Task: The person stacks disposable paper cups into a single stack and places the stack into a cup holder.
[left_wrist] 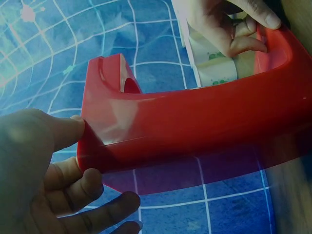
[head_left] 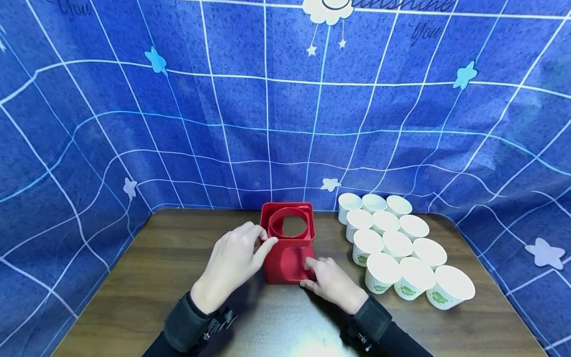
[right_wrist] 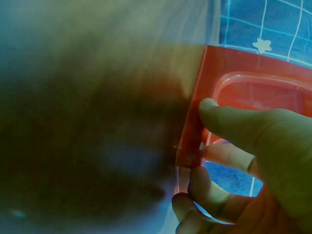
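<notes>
A glossy red plastic holder (head_left: 275, 270) stands at the middle of the table, with a round ringed opening at its back and a scooped hollow in front. My left hand (head_left: 234, 255) pinches its left side between thumb and fingers; the left wrist view shows the fingertips at the end of the red body (left_wrist: 185, 122). At the front right, my right hand (head_left: 332, 283) grips the holder's edge. In the right wrist view the thumb lies on the red rim (right_wrist: 195, 117) and the fingers curl on its other side.
Several white paper cups (head_left: 382, 270) with green print stand in rows to the right of the holder. Below everything is a brown wooden table (head_left: 178, 277). A blue cloth (head_left: 285, 109) with white grid lines and stars hangs behind and at the sides.
</notes>
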Tool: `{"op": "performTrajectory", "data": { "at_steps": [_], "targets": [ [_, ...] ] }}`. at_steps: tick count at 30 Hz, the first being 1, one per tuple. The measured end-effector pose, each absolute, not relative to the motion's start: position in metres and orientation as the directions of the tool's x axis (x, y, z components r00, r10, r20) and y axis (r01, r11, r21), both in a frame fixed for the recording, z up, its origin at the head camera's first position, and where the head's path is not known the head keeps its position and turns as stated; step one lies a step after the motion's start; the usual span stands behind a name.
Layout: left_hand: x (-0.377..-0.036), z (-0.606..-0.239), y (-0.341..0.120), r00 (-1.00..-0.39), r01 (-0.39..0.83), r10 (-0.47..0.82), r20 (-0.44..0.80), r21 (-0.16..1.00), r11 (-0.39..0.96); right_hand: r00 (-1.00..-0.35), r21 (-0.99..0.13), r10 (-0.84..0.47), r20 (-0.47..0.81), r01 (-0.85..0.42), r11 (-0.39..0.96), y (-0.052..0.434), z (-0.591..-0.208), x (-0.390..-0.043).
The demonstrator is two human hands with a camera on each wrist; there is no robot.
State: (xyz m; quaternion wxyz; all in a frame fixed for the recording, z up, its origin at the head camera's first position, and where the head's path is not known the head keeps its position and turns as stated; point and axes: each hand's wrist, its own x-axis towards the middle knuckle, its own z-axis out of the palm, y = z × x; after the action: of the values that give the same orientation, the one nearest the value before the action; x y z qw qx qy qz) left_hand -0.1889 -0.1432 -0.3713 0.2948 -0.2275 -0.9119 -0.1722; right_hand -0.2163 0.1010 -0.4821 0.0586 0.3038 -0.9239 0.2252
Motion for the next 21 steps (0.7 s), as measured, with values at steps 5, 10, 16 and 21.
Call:
{"op": "performTrajectory", "data": {
  "at_steps": [5,10,16,21],
  "targets": [
    [-0.183,-0.371,-0.142,-0.7,0.535,0.333,0.632,0.157,0.83,-0.819,-0.411,-0.53,0.221,-0.571,0.711,0.105,-0.481,-0.209],
    [-0.176,-0.373,-0.142,-0.694,0.543,0.336,0.637,0.157,0.825,-0.814,-0.404,-0.537,0.222,-0.578,0.709,0.106,-0.482,-0.202],
    [-0.171,-0.372,-0.144,-0.694,0.552,0.329,0.64,0.179,0.814,-0.786,-0.394,-0.557,0.27,-0.618,0.681,0.106,-0.483,-0.197],
    [-0.168,-0.369,-0.147,-0.695,0.568,0.342,0.632,0.191,0.801,-0.792,-0.417,-0.552,0.26,-0.608,0.676,0.103,-0.484,-0.193]
  ]
}}
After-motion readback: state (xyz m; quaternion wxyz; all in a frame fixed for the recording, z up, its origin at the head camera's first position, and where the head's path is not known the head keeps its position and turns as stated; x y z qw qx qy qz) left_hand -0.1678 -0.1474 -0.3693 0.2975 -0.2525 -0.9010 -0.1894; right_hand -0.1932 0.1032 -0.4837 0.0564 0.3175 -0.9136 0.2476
